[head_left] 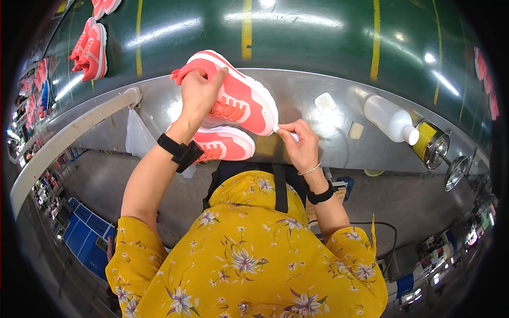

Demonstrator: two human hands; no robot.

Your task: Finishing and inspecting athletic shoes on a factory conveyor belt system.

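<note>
My left hand (202,91) grips a coral-pink sneaker (248,108) with a white sole by its heel end, thumb over the collar. The shoe is tilted, its toe pointing right and toward me. At that toe my right hand (301,142) pinches a small white piece, perhaps a cloth or eraser (293,136), against the sole's edge. Most of the piece is hidden by my fingers. A matching second sneaker (225,144) lies on the metal bench just below the held one, partly covered by my left wrist.
Right along the metal ledge (339,159) lie a white pad (324,103), a beige block (356,130), a white plastic bottle (387,117) and a yellow-labelled can (428,142). Beyond runs a green conveyor belt (307,47) carrying coral shoes (91,50). A pale rail (74,130) and plastic bag (139,132) stand left.
</note>
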